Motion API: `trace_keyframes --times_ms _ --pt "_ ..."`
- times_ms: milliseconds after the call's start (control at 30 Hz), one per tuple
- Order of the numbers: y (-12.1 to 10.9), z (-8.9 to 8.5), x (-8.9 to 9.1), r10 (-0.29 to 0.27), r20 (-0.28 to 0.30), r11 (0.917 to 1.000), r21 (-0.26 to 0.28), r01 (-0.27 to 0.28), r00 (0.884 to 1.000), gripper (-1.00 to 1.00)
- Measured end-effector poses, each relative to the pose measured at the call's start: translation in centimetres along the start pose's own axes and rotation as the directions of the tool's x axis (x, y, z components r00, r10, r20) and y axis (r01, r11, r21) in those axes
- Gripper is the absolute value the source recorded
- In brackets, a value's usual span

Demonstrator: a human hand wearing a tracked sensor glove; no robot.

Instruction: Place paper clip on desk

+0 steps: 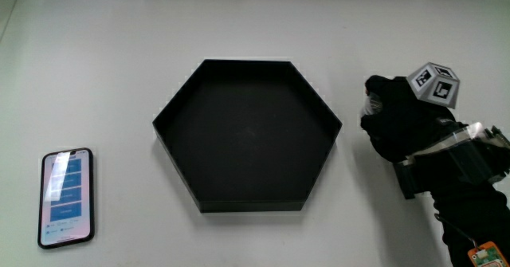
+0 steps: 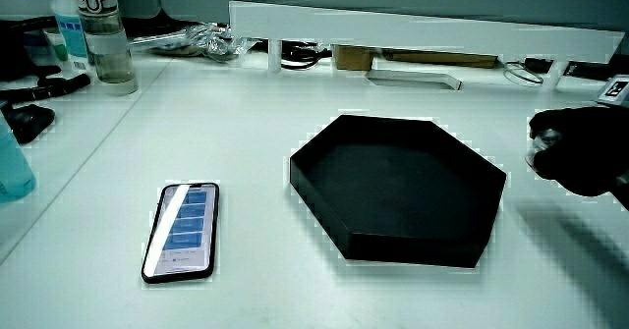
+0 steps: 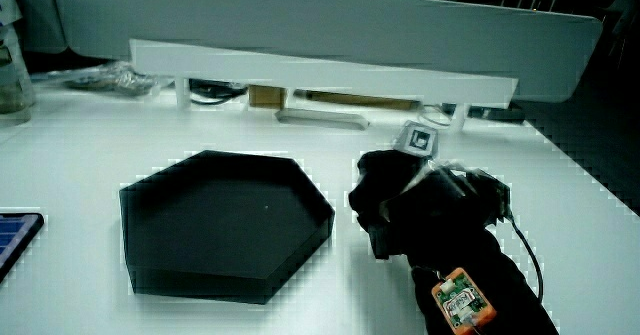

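Black-gloved, the hand [image 1: 398, 123] is low at the white bench [image 1: 119, 76], just beside the black hexagonal tray [image 1: 247, 131]. The tray lies between it and a phone [image 1: 67, 197]. Whether the hand holds something I cannot tell, and the paper clip cannot be made out.

table [image 1: 119, 76] | on it: hexagonal black tray [image 1: 247, 135], phone [image 1: 66, 197], bottle [image 2: 103, 39]

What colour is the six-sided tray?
Black all over; the tray shows best in the main view.
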Motion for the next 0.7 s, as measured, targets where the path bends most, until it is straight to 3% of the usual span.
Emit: trace_keyframes --times_ms 100,400,700 --pt "0.3 -0.3 1.2 -0.068 0.009 0.9977 -0.002 0.068 0.998 0.00" --pt "0.4 -0.7 1.6 -0.065 0.009 0.9979 0.002 0.065 0.998 0.00" --pt "1.2 -2.8 1.9 -0.080 0.021 0.9966 -0.019 0.081 0.997 0.00"
